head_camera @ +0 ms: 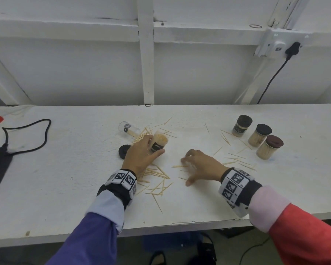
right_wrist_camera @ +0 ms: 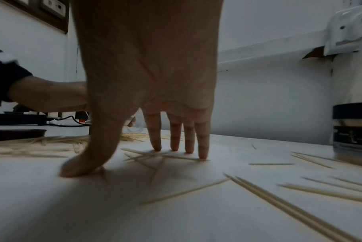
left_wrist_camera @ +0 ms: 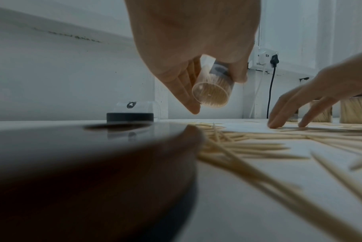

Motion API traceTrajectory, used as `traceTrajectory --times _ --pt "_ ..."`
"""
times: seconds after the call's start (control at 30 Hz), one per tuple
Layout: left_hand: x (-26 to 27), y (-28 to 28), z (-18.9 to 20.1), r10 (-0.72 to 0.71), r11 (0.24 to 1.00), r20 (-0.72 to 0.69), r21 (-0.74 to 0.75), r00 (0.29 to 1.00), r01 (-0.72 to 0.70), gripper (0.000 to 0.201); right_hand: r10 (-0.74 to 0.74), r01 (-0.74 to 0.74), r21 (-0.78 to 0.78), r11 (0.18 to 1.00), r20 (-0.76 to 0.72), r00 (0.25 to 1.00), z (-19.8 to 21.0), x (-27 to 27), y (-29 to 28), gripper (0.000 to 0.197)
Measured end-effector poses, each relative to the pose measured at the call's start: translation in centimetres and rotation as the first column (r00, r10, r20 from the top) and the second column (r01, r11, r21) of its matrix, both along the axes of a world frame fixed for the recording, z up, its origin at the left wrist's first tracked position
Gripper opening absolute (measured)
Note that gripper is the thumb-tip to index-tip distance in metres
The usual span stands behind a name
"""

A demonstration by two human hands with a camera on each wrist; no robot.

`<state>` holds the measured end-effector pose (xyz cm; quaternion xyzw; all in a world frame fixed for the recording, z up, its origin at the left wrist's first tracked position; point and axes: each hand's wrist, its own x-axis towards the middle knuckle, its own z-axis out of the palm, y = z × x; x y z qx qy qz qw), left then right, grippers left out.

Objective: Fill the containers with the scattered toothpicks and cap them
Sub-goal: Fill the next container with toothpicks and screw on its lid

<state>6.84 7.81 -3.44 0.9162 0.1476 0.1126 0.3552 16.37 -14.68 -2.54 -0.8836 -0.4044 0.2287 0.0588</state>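
- Toothpicks [head_camera: 157, 178] lie loose at 6 o'clock on the white table [head_camera: 65, 188], nearest the camera, fanned out just right of the left wrist; more are strewn at 3 o'clock between the right hand and the capped jars, and at 12 o'clock round the open containers.
- Done so far, as I judge it: 3 capped jars [head_camera: 259, 135] stand in a row at 2 o'clock, each packed with toothpicks.
- In hand: the left hand [head_camera: 141, 155] has its fingers and thumb curled round 1 uncapped container [head_camera: 159, 143], tilted and nearly full.
- The right hand [head_camera: 201, 164] is spread wide, fingertips [right_wrist_camera: 202, 155] pressed down on a few crossed toothpicks, holding nothing yet.
- Left to do, by my reading: gather the many loose toothpicks, top up the held container, cap it with the black lid [head_camera: 125, 150] lying just left of the left hand, then fill the clear container [head_camera: 129, 129] lying on its side at 11 o'clock. It looks almost empty, and I see no second loose lid.
- Only the left wrist view shows the held container's base lifted clear of the table, with the fingers down its side.
- Only the right wrist view shows all 4 fingers and the thumb touching the surface.
- Only the head view shows the jar row and the whole scatter.
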Motion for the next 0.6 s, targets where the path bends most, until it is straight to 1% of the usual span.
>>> traceTrajectory --times 0.07,0.13,0.27,0.33,0.6 --pt "0.0 0.0 0.0 -0.004 1.000 -0.005 0.004 1.000 0.004 0.061 -0.008 0.007 0.043 0.999 0.024 1.000 0.1 0.1 -0.1 0.062" --pt "0.0 0.0 0.0 -0.008 1.000 -0.010 0.008 1.000 0.008 0.062 0.007 -0.010 0.037 0.999 0.068 0.998 0.5 0.0 -0.1 0.052" --pt "0.0 0.0 0.0 -0.006 1.000 -0.009 0.015 1.000 0.007 0.063 0.096 -0.093 -0.021 0.995 0.222 0.970 1.2 -0.2 -0.3 0.046" --pt "0.0 0.0 -0.1 -0.006 1.000 -0.009 0.012 1.000 0.006 0.062 0.144 -0.144 -0.021 0.989 0.272 0.951 1.3 -0.3 -0.4 0.041" --pt "0.1 0.1 -0.1 -0.006 1.000 -0.014 0.006 1.000 0.006 0.061 0.228 -0.229 -0.040 0.973 0.353 0.907 1.0 -0.5 -0.3 0.021"
